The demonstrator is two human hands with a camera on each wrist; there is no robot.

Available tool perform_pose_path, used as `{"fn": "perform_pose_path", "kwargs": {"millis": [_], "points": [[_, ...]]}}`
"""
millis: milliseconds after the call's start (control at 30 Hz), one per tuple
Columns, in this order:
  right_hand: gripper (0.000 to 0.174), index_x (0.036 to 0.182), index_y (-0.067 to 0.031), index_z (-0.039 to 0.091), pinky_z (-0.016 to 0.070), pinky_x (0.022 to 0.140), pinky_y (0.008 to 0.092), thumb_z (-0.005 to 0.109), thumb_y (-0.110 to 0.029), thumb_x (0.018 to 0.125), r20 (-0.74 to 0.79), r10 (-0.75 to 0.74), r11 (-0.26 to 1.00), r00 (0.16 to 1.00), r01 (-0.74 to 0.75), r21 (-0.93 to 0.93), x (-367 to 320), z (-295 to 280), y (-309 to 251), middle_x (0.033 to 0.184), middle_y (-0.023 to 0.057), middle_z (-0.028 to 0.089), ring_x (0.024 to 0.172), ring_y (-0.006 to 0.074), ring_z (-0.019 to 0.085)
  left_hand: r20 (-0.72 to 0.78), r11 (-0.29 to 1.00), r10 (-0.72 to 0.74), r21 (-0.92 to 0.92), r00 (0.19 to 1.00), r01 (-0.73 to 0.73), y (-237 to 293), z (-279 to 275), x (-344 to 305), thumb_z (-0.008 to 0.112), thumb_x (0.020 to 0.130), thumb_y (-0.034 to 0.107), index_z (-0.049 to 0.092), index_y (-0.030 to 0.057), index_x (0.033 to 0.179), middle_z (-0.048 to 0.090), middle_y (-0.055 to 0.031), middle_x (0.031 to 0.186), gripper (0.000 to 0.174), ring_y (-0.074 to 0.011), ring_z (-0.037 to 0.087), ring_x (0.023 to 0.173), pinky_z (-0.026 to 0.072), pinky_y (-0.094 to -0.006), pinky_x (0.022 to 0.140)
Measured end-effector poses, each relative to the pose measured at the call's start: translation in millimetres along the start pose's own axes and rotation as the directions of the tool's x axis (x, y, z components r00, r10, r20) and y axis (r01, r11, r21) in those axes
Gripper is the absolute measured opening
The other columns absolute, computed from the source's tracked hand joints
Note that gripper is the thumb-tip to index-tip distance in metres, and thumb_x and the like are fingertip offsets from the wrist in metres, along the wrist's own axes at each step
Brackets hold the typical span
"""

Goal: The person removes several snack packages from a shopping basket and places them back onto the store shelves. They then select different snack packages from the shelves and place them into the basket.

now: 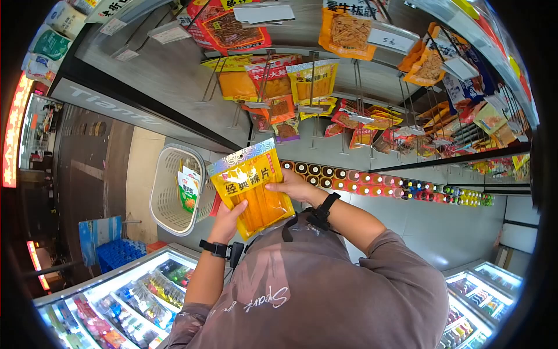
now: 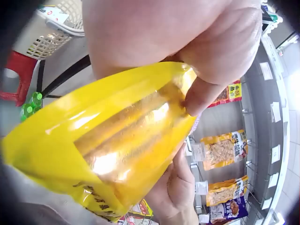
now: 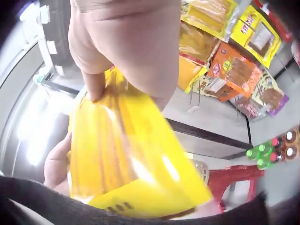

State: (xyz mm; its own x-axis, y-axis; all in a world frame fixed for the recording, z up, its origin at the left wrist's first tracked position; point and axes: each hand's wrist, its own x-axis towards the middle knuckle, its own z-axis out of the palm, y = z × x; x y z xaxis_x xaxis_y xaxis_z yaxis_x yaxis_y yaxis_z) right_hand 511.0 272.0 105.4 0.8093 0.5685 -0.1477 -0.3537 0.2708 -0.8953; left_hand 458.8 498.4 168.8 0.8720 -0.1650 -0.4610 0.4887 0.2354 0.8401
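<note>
A yellow snack packet (image 1: 253,189) with a clear window and a silver patterned top is held upright in front of my chest. My left hand (image 1: 228,220) grips its lower left side, the thumb lying on the front. On the opposite edge my right hand (image 1: 293,186) pinches the packet, its thumb also across the front. Both hands' other fingers are hidden behind it in the head view. Orange-brown strips show through the window. From the left wrist, the packet (image 2: 131,136) appears bent, its surface shiny; the right wrist view shows the same packet (image 3: 122,145) below the hand.
To the left is a pale shopping basket (image 1: 174,218) with a green-and-white packet (image 1: 189,189) inside. Snack packets hang on hooks of the shelf (image 1: 314,81) ahead. Rows of bottles (image 1: 349,180) stand on the floor at its foot. A lit chiller (image 1: 116,302) is at lower left.
</note>
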Motion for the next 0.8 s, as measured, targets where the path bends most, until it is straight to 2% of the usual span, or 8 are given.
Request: {"fn": "perform_pose_path", "kwargs": {"millis": [100,167,233,300,400,500,633,800], "points": [[0.043,0.124,-0.0025,0.051,0.0438,0.093,0.0312,0.067,-0.014,0.086,-0.159,-0.027,0.993,0.987,0.045,0.109,-10.5,-13.9,8.7,0.119,0.0069,0.06,0.105,0.0152,0.057,0.047,0.998,-0.023,0.056,0.999,0.02,-7.0,-2.2,15.3,0.06,0.088,0.005,0.045,0.0016,0.129,0.054,-0.0072,0.127,0.044,-0.0176,0.052,0.115,0.0397,-0.033,0.098],[0.037,0.122,-0.0021,0.052,0.0438,0.093,0.031,0.064,-0.01,0.087,-0.321,0.038,0.999,0.946,-0.042,-0.005,-26.0,-39.8,9.1,0.114,0.0063,0.062,0.102,0.0153,0.058,0.022,0.983,0.069,0.171,0.997,-0.072,-6.0,1.3,17.2,0.061,0.088,0.008,0.043,0.0009,0.131,0.049,-0.0107,0.133,0.047,-0.0204,0.048,0.12,0.0391,-0.0337,0.099],[0.033,0.12,-0.0018,0.054,0.044,0.091,0.0309,0.063,-0.007,0.088,-0.521,0.215,0.976,0.826,-0.195,0.094,-37.0,-68.0,8.1,0.11,0.0055,0.064,0.101,0.015,0.058,-0.012,0.969,0.018,0.248,1.0,-0.015,-6.3,-8.0,11.7,0.059,0.09,0.012,0.041,0.0004,0.131,0.043,-0.0146,0.137,0.046,-0.0231,0.043,0.125,0.0388,-0.0362,0.1],[0.031,0.117,-0.0014,0.054,0.0452,0.088,0.0302,0.062,-0.006,0.088,-0.63,-0.02,0.999,0.776,0.035,0.011,-40.9,-94.9,12.8,0.11,0.0059,0.063,0.098,0.0143,0.058,-0.036,0.972,-0.091,0.214,0.995,0.096,-18.2,-26.0,5.8,0.055,0.093,0.013,0.041,0.0023,0.131,0.046,-0.0162,0.135,0.042,-0.0243,0.048,0.122,0.0456,-0.0366,0.093],[0.029,0.116,-0.0014,0.055,0.045,0.088,0.0295,0.063,-0.005,0.088,-0.702,-0.154,0.986,0.695,0.065,-0.153,-36.4,-123.6,9.6,0.11,0.0066,0.063,0.097,0.0137,0.058,-0.021,0.973,-0.193,0.121,0.981,0.194,-26.1,-46.2,-8.3,0.053,0.093,0.014,0.045,0.0021,0.126,0.052,-0.0166,0.128,0.036,-0.0264,0.056,0.113,0.049,-0.0374,0.088],[0.03,0.116,-0.0012,0.055,0.0449,0.088,0.0289,0.063,-0.004,0.087,-0.679,-0.157,0.984,0.717,0.055,-0.169,-32.0,-122.6,-9.0,0.11,0.0071,0.063,0.097,0.0136,0.058,-0.083,0.971,-0.193,0.127,0.978,0.202,-31.1,-54.4,-23.3,0.052,0.094,0.014,0.048,0.0024,0.121,0.058,-0.0159,0.121,0.03,-0.0276,0.061,0.105,0.0505,-0.0381,0.085],[0.03,0.115,-0.0011,0.055,0.0451,0.088,0.0289,0.064,-0.004,0.087,-0.658,-0.186,0.982,0.73,0.167,-0.092,-27.3,-113.4,-5.8,0.109,0.0066,0.064,0.097,0.0141,0.059,-0.12,0.975,-0.19,0.096,0.974,0.202,-35.9,-58.8,-34.3,0.052,0.094,0.016,0.048,0.0028,0.12,0.059,-0.015,0.119,0.03,-0.0268,0.06,0.106,0.0506,-0.0384,0.084],[0.03,0.116,-0.0011,0.053,0.0443,0.089,0.0285,0.063,-0.005,0.088,-0.649,-0.174,0.981,0.74,0.188,-0.049,-28.4,-115.7,6.9,0.111,0.0063,0.063,0.098,0.0138,0.058,-0.148,0.977,-0.179,0.088,0.973,0.193,-38.1,-54.0,-43.3,0.053,0.093,0.017,0.05,0.004,0.119,0.06,-0.0137,0.117,0.029,-0.026,0.061,0.104,0.0506,-0.0381,0.084]]}}
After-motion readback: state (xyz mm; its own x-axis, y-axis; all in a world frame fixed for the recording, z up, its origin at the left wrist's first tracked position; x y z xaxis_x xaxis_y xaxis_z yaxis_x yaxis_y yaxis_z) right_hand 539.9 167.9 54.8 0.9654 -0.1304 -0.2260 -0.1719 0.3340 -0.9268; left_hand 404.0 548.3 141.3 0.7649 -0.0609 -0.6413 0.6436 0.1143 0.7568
